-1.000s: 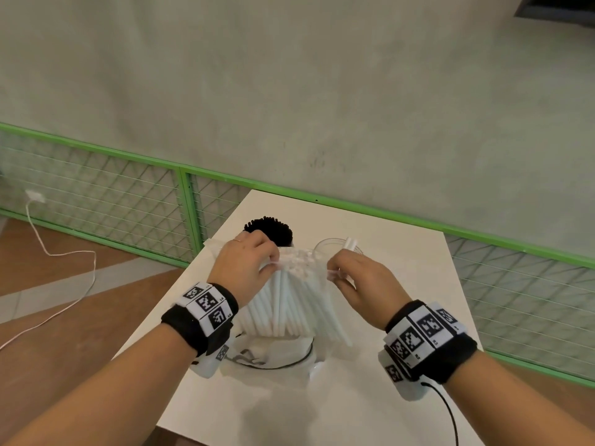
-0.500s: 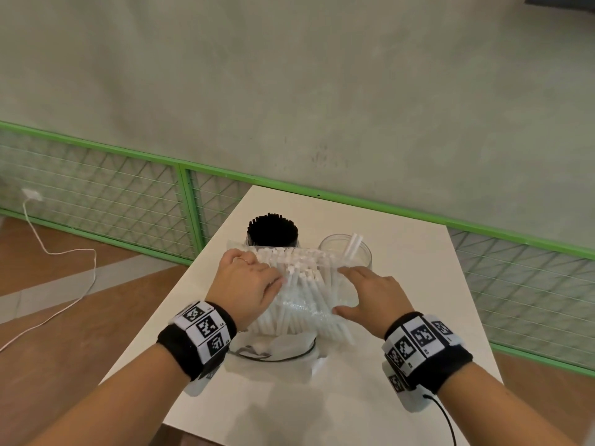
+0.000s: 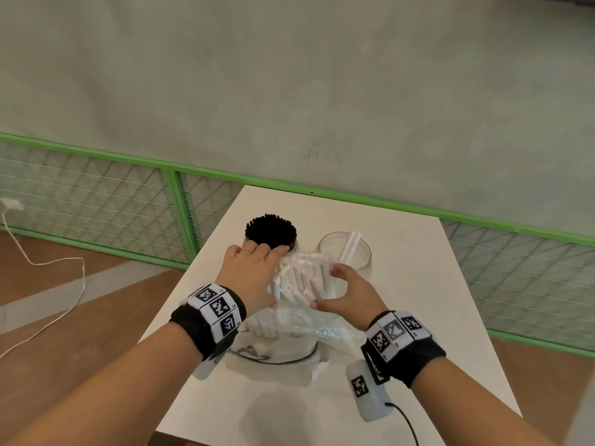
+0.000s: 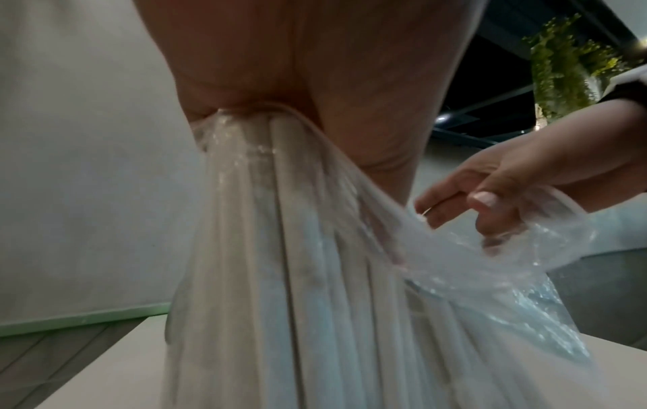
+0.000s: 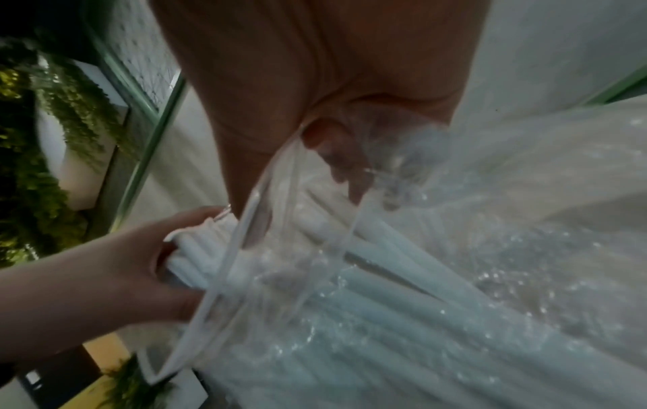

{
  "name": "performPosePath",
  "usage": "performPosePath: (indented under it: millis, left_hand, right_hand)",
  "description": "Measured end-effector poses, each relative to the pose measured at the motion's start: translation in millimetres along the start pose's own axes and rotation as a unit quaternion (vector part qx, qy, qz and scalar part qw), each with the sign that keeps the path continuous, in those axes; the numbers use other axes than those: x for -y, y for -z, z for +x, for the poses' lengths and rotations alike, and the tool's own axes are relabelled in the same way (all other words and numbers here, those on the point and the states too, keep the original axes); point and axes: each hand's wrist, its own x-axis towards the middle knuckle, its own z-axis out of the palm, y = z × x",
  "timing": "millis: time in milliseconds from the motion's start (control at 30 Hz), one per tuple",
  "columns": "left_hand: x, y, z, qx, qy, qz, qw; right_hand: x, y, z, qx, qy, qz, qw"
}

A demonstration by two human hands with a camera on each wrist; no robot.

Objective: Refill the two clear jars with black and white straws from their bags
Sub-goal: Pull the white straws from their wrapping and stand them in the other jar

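On the white table [image 3: 402, 284] a clear bag [image 3: 309, 326] of white straws [image 3: 297, 278] stands tilted between my hands. My left hand [image 3: 257, 272] grips the straws' top ends; the right wrist view shows its fingers [image 5: 140, 263] curled round them. My right hand [image 3: 328, 286] pinches the loose bag plastic [image 4: 546, 235] beside the bundle. Behind them stand a jar packed with black straws [image 3: 271, 231] and a clear jar [image 3: 362, 262] holding two white straws [image 3: 351, 244].
A crumpled white bag with a black cord [image 3: 273, 354] lies on the table in front of the bundle. A green-framed mesh fence [image 3: 174, 201] runs behind and left of the table. A white cable [image 3: 77, 284] trails across the wooden floor at left.
Both hands have dropped from the bag's mouth. My left hand now wraps the straw tops near the black jar; my right hand has drawn the plastic down and to the right, baring the straw ends.
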Motion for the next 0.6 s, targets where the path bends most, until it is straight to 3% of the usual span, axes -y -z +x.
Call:
performPosePath:
  millis: [233,433,600]
  left_hand:
    - [16.1,-1.6,-2.4,-0.075,-0.021,-0.095,0.992]
    - [28.8,-8.0,-4.2,-0.07,-0.017,-0.123,0.99]
    - [34.2,-13.3,-5.2,-0.071,-0.018,-0.128,0.989]
  right_hand:
    - [17.8,-16.5,7.6,0.03,-0.008,-0.054,0.998]
    - [23.9,-33.8,20.2,0.046,-0.001,-0.137,0.99]
    - [16.0,-45.7,27.6,-0.005,0.02,-0.06,0.998]
